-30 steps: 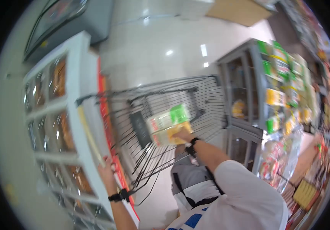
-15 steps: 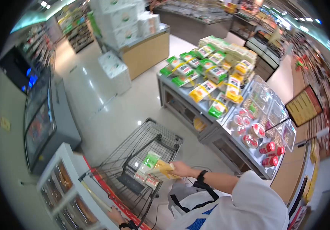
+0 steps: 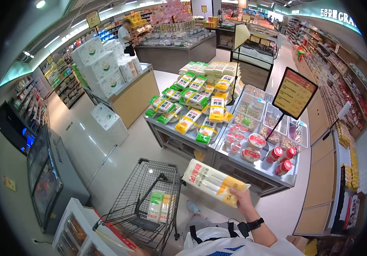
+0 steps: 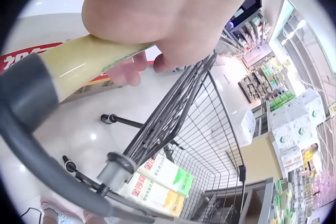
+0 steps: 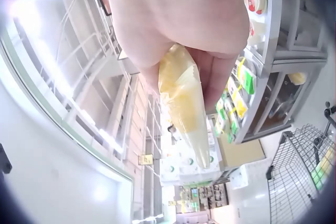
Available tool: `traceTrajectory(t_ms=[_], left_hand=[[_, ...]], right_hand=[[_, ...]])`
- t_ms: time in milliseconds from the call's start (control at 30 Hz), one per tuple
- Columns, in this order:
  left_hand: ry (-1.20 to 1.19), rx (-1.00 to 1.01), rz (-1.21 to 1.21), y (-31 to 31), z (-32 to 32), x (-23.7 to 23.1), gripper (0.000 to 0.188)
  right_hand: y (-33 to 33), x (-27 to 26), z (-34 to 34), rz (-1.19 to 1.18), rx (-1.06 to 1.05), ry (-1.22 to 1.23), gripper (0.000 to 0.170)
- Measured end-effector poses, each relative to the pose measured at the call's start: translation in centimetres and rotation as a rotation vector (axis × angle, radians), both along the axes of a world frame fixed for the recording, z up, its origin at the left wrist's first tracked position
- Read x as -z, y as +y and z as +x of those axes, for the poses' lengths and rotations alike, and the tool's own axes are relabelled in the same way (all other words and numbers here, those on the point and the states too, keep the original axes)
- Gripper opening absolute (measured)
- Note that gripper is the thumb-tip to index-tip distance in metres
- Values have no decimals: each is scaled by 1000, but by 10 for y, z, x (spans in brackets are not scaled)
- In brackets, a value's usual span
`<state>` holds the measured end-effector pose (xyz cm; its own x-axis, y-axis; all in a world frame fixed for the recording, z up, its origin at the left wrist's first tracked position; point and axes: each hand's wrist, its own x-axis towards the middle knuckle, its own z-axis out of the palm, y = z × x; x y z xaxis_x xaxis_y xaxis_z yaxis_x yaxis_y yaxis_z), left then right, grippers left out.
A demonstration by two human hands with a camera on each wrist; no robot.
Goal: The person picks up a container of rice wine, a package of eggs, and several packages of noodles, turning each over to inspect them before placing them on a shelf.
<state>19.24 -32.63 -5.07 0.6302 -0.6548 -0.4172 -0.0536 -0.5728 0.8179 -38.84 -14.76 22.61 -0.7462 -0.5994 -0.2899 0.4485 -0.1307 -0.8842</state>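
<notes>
The right hand [image 3: 242, 199] grips one end of a white-and-yellow, clear-wrapped oblong pack [image 3: 209, 180] held above the floor between cart and display, while the left hand [image 4: 163, 16] curls round the yellow tubular handle [image 4: 79, 65] of a black wire shopping cart [image 3: 160, 165]. The step seems to be carrying the pack; lowering it beside the two similar packs [image 4: 165, 182] inside would call for clearing the cart's rim, with the grey metal display table [image 3: 231, 165] close by.

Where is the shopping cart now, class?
In the head view, the shopping cart stands low, left of centre, between the white-framed case and the held noodle pack.
</notes>
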Motion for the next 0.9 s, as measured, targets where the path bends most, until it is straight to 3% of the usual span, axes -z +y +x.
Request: traceTrajectory(t_ms=[133, 233, 267, 333, 400, 467, 500, 533, 600, 667, 733, 867, 900], left_hand=[[89, -65, -14, 26, -56, -40, 77], [132, -117, -9, 40, -76, -75, 72], [123, -118, 1, 37, -74, -66, 72], [-691, 97, 2, 41, -69, -40, 70], [-454, 61, 3, 38, -81, -59, 67], [-398, 61, 83, 31, -76, -58, 69], [-532, 24, -38, 23, -53, -4, 50], [161, -94, 96, 17, -56, -45, 26], [142, -147, 47, 5, -50, -38, 26], [-9, -143, -43, -7, -33, -2, 23], [12, -114, -8, -18, -35, -29, 28], [-27, -106, -52, -55, -15, -2, 38], [-97, -69, -10, -65, -16, -14, 42]], right_hand=[[23, -25, 1, -156, 150, -117, 47], [20, -46, 0, -231, 151, -135, 50], [19, -50, 1, -293, 164, -133, 49], [20, -51, 0, -268, 141, -143, 49], [9, -58, 3, -310, 138, -152, 50], [2, -58, 6, -263, 100, -142, 51], [-5, -61, 7, -272, 100, -129, 51], [-13, -62, 7, -283, 96, -117, 50], [-27, -61, 7, -261, 66, -139, 50], [-42, -61, 6, -221, 25, -59, 55], [-63, -73, 13, -218, -49, -87, 54], [-113, -79, 15, -211, -26, -13, 51], [-124, -77, 15, -197, -30, -36, 52]])
